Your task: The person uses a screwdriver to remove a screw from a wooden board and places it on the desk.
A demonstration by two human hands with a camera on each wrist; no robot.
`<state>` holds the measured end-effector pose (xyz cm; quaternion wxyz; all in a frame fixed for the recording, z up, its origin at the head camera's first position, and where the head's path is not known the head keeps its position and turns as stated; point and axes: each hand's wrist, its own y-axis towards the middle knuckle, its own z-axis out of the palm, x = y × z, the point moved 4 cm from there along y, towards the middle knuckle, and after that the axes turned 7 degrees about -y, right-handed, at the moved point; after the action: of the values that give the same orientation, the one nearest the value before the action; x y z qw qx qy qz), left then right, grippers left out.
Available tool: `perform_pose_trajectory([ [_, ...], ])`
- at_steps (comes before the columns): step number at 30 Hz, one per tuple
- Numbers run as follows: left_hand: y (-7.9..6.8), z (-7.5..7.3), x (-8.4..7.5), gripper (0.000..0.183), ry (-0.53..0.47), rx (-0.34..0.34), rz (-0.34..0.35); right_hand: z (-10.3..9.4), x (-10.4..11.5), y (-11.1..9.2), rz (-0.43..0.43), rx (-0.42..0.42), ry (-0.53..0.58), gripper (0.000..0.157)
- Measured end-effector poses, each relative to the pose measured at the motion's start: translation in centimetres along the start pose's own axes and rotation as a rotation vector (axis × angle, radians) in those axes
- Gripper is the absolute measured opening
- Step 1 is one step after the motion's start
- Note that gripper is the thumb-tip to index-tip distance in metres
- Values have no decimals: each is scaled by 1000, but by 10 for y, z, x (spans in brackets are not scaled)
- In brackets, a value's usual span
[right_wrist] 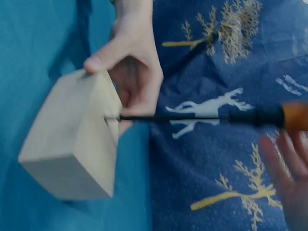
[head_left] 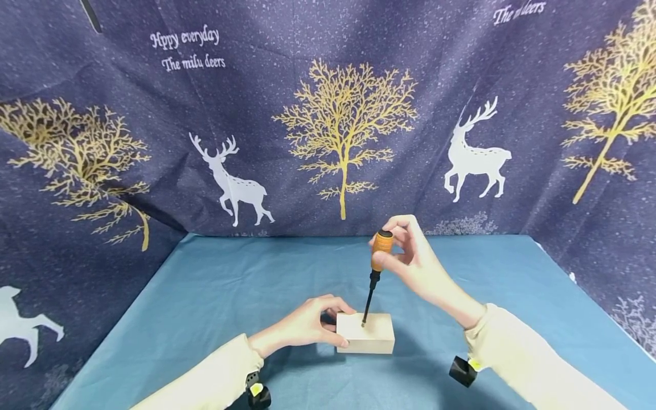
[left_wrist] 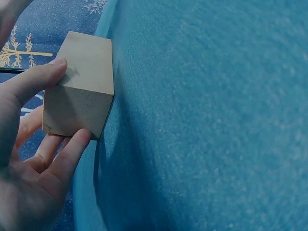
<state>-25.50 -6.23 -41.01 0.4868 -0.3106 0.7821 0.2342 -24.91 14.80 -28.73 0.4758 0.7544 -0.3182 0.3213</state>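
A pale wooden block lies on the blue cloth. My left hand grips its left end, thumb on the near face and fingers round the far side, as the left wrist view also shows on the block. With my right hand I hold a screwdriver by its orange handle with a black cap. Its dark shaft slants down to a small screw in the block's top face. The tip meets the screw head; how firmly it is seated I cannot tell.
Blue cloth covers the table. Behind it hangs a dark blue curtain printed with golden trees and white deer. Black wrist cameras are strapped under both sleeves.
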Motion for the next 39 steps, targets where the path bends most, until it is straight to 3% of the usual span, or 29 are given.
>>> perform_pose_trajectory([
  [5, 1, 0, 1, 45, 3, -10, 4, 1, -5, 3, 101, -119, -64, 52],
  [9, 1, 0, 1, 45, 14, -9, -1, 0, -4, 6, 119, -108, -25, 51],
  [16, 1, -1, 0, 45, 7, -3, 0, -3, 1, 3, 114, -116, -51, 45],
  [20, 1, -1, 0, 45, 2, 3, -3, -4, 1, 0, 86, -53, 0, 41],
  [24, 1, -1, 0, 45, 0, 9, -1, -3, 1, -2, 35, 64, 82, 48],
  [26, 1, 0, -1, 45, 3, 10, 0, -2, 0, -3, 14, 81, 96, 47],
  [29, 1, 0, -1, 45, 12, 5, -1, -3, 0, -4, 5, -4, 29, 40],
  [34, 1, 0, -1, 45, 16, 0, 3, -4, 0, -4, 98, -223, -190, 30],
  [37, 1, 0, 0, 44, 14, -1, 5, -4, -2, -5, 157, -252, -210, 25],
  [39, 1, 0, 0, 44, 8, -1, 4, -4, -5, -5, 180, -232, -157, 22],
])
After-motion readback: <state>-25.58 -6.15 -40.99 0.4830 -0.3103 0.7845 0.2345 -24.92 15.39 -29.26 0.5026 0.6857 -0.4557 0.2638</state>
